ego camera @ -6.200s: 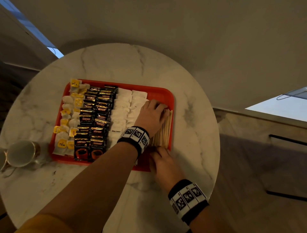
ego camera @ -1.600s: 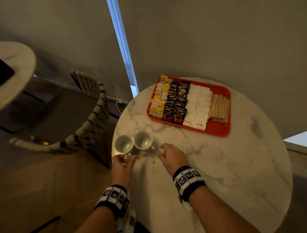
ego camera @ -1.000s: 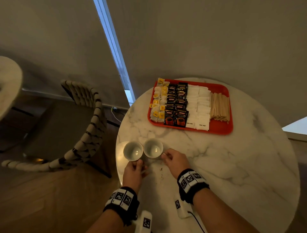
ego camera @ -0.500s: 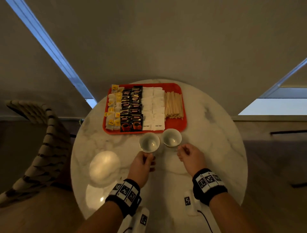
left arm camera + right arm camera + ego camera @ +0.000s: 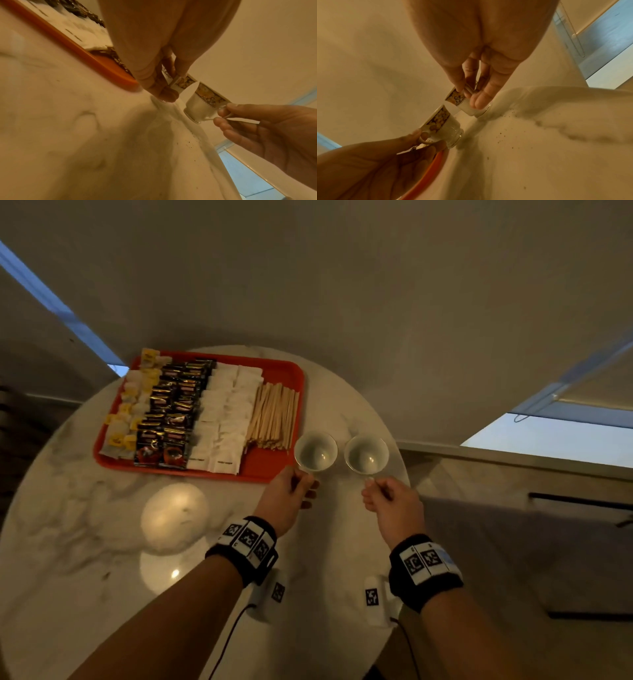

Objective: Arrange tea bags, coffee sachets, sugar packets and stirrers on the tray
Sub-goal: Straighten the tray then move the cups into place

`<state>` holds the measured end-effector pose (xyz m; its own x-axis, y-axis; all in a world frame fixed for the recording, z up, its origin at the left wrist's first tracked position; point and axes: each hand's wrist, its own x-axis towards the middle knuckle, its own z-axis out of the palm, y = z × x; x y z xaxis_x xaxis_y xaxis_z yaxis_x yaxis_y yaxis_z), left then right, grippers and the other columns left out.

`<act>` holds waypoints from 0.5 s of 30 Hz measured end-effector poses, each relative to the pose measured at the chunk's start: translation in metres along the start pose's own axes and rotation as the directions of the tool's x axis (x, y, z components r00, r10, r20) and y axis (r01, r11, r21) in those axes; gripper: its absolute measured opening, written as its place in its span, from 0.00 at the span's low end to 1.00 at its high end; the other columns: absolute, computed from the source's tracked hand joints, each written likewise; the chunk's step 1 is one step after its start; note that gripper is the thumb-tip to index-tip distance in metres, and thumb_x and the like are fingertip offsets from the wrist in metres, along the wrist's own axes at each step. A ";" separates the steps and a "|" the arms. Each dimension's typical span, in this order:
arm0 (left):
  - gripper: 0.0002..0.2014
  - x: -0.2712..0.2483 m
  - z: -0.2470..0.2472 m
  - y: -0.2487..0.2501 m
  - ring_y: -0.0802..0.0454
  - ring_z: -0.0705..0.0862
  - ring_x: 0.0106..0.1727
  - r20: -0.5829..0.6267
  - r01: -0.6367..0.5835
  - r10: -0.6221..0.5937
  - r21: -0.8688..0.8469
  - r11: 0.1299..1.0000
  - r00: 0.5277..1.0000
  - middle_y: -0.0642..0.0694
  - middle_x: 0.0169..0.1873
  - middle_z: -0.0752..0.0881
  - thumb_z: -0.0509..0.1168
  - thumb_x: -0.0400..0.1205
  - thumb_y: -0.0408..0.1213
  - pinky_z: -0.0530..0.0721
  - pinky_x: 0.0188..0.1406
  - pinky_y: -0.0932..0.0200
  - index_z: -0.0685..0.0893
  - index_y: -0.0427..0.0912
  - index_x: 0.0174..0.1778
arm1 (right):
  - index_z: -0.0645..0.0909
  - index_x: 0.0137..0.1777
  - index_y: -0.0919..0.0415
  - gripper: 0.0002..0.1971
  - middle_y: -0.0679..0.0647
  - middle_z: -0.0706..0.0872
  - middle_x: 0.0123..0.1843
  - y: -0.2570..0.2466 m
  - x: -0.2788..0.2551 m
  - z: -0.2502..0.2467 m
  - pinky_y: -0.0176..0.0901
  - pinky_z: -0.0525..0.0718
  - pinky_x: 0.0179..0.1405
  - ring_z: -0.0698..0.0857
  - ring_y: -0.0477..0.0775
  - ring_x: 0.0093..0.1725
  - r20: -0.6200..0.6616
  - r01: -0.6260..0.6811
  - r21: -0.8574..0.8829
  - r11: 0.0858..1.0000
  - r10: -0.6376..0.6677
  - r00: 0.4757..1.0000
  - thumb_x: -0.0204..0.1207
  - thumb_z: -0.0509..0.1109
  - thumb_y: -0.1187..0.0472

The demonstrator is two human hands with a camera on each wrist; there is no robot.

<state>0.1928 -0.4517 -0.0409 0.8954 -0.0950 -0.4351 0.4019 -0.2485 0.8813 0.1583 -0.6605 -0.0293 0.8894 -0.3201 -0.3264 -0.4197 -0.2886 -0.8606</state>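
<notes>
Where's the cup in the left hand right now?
In the head view the left cup sits on the marble table at the red tray's near right corner, its handle pinched by the left hand, beside the right cup.

Glossy white marble table with grey veining; smooth orange-red plastic tray; pale wooden stirrers; matt white paper sugar packets; shiny foil coffee sachets; glazed porcelain cups.
</notes>
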 end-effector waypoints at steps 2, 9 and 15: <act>0.06 0.012 0.011 0.003 0.48 0.91 0.51 -0.013 0.002 -0.002 -0.002 1.000 1.000 0.45 0.52 0.90 0.62 0.90 0.41 0.92 0.50 0.52 0.80 0.43 0.56 | 0.85 0.42 0.50 0.09 0.49 0.92 0.40 0.003 0.013 -0.006 0.56 0.92 0.54 0.92 0.47 0.42 0.023 -0.009 0.010 1.000 0.009 1.000 0.83 0.71 0.50; 0.08 0.047 0.022 0.016 0.50 0.91 0.52 -0.076 0.014 -0.011 0.036 0.999 0.997 0.47 0.52 0.90 0.62 0.90 0.42 0.91 0.48 0.57 0.81 0.42 0.59 | 0.86 0.43 0.50 0.08 0.46 0.92 0.42 0.001 0.049 -0.003 0.53 0.92 0.56 0.91 0.43 0.44 0.083 -0.034 0.048 0.998 0.030 0.996 0.83 0.71 0.51; 0.03 0.064 0.017 0.025 0.50 0.90 0.52 -0.114 0.006 0.002 0.068 0.998 0.994 0.47 0.51 0.90 0.61 0.90 0.40 0.90 0.49 0.57 0.79 0.50 0.53 | 0.87 0.47 0.44 0.07 0.39 0.92 0.44 0.001 0.068 0.011 0.51 0.91 0.57 0.91 0.39 0.47 0.185 -0.017 -0.003 1.000 0.017 0.983 0.83 0.70 0.45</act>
<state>0.2571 -0.4807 -0.0503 0.9122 0.0146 -0.4095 0.3930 -0.3141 0.8642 0.2204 -0.6733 -0.0570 0.9003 -0.1521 -0.4079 -0.4351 -0.2856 -0.8539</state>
